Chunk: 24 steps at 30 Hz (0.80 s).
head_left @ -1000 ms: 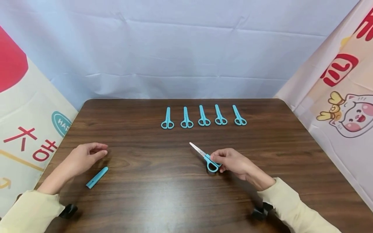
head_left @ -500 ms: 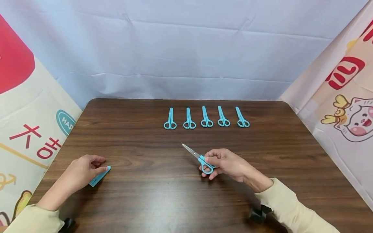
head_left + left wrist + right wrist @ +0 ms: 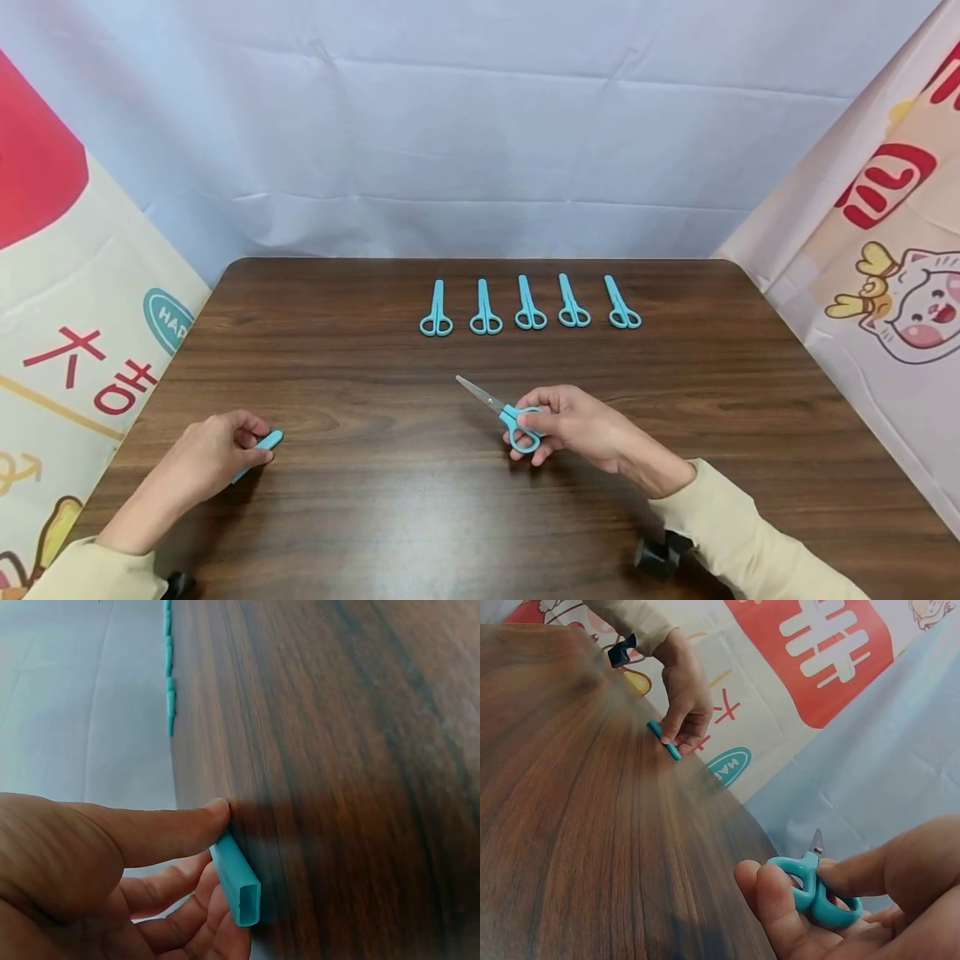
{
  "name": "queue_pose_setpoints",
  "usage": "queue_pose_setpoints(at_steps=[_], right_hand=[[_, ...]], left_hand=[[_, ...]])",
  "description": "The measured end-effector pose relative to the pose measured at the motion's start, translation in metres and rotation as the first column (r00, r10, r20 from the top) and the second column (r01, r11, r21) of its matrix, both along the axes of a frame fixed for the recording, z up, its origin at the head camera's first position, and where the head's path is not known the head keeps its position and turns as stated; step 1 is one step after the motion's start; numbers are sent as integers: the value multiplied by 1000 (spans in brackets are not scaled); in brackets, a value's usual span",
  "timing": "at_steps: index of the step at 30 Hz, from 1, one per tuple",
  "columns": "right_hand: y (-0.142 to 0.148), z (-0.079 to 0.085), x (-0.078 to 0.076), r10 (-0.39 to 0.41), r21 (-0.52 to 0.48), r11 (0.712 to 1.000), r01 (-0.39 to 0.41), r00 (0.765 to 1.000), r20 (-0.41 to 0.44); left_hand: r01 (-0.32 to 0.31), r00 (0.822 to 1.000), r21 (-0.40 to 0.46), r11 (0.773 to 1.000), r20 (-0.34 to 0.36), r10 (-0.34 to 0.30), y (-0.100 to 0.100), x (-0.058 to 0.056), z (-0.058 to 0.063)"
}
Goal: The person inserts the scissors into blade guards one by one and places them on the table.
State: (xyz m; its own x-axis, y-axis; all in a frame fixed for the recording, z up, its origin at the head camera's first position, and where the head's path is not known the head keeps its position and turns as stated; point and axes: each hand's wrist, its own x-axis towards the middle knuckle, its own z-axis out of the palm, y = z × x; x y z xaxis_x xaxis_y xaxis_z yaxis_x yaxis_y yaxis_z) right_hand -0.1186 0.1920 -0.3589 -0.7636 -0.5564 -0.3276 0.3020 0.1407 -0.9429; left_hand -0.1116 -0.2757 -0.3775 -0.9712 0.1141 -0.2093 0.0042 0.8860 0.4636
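In the head view, my left hand pinches a turquoise blade cover at the left of the table. The left wrist view shows the thumb and fingers around this cover, its hollow rectangular end facing the camera. My right hand holds a pair of turquoise-handled scissors by the handles, near the middle. Their bare metal blades are closed and point to the far left. In the right wrist view, the thumb presses the handles of the scissors against the fingers.
Several turquoise scissors with covered blades lie in a row near the back of the dark wooden table. A pale curtain hangs behind, and printed cloths flank both sides.
My left hand has come down from above the blade cover and now pinches it. The right hand has moved a little to the left with the scissors.
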Motion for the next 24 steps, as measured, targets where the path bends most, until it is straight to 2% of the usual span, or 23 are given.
queue_pose_setpoints(at_steps=[6,12,15,20,24], right_hand=[[0,-1,0,3,1,1000,-3,1000,-3],[-1,-2,0,1,-8,1000,-1,1000,-2],[-2,-3,1,5,-15,1000,-5,1000,-6],[-4,-3,1,14,-26,1000,-14,1000,-24],[-7,-1,1,13,-39,999,-15,999,-38]], left_hand=[[-7,999,-14,1000,49,8,2,1,2],[43,999,-34,998,11,-43,5,1,1],[47,999,-35,998,-3,-48,7,1,3],[-9,1000,66,998,22,8,19,-1,11],[-41,999,197,980,32,35,35,-4,21]])
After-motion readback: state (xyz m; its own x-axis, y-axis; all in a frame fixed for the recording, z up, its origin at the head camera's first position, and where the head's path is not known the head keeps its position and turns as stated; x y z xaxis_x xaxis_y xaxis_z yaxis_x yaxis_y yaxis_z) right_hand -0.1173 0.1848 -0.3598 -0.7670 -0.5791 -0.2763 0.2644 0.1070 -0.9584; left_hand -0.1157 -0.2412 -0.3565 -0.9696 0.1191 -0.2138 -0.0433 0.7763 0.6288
